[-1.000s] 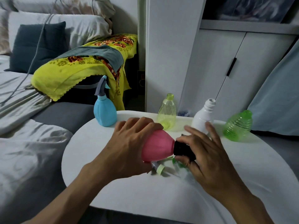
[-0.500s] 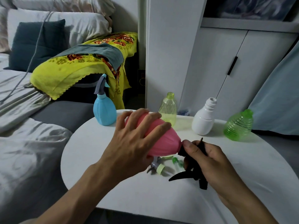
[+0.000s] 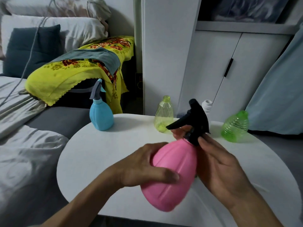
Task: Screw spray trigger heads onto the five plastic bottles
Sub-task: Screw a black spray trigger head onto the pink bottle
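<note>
I hold a pink bottle (image 3: 172,174) tilted above the round white table (image 3: 98,148), neck pointing up and away. My left hand (image 3: 147,167) wraps its body. A black trigger head (image 3: 195,122) sits on its neck, and my right hand (image 3: 218,163) pinches the head's collar. A blue bottle (image 3: 101,117) with a grey trigger head stands at the table's back left. A clear yellow bottle (image 3: 164,117), a white bottle (image 3: 207,106) and a green ribbed bottle (image 3: 235,127) stand open-necked along the back. The loose trigger heads are hidden behind my hands.
A bed with grey sheets (image 3: 24,153) lies left of the table. A yellow floral cloth (image 3: 73,74) drapes over something behind the blue bottle. White cabinet doors (image 3: 229,71) rise behind the table, and a light blue curtain (image 3: 278,95) hangs at the right.
The pink bottle swung from lying sideways to neck-up and came closer to me. The black trigger head, pointing down before, now stands upright on the neck.
</note>
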Available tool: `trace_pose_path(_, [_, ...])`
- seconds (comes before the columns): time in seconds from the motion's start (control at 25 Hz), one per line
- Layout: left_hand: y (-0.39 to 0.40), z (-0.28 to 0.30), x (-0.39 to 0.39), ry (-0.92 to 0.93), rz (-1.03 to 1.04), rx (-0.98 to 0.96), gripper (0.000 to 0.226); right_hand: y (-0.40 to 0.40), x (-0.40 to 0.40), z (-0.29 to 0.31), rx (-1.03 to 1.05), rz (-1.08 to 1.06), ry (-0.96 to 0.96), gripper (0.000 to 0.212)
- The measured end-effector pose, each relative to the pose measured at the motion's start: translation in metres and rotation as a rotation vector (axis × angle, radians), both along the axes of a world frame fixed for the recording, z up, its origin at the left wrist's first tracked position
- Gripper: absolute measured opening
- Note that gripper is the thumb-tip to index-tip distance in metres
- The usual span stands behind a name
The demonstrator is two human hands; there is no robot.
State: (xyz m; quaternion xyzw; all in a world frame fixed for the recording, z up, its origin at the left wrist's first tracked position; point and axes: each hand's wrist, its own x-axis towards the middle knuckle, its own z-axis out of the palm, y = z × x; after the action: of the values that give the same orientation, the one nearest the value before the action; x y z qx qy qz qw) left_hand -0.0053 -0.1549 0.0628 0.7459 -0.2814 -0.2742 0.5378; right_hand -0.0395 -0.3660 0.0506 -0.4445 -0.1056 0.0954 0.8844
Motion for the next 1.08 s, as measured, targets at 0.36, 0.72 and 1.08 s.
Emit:
trace_pose_path(0.36, [-0.009,-0.011,-0.007,-0.143,0.13,-0.044,0.073,0.011,0.002,-0.004,-0.097,-0.284,0.021,0.023])
trace_pose_path(0.72, [0.003,0.004,-0.004,0.33,-0.135,-0.138,0.05,0.0,0.001,0.002,0.009,-0.068,-0.056,0.041])
trace_pose_path(1.08, [0.0,-0.006,-0.006,0.145,-0.006,-0.145,0.066,0.011,-0.001,0.003,-0.118,-0.25,-0.044,0.021])
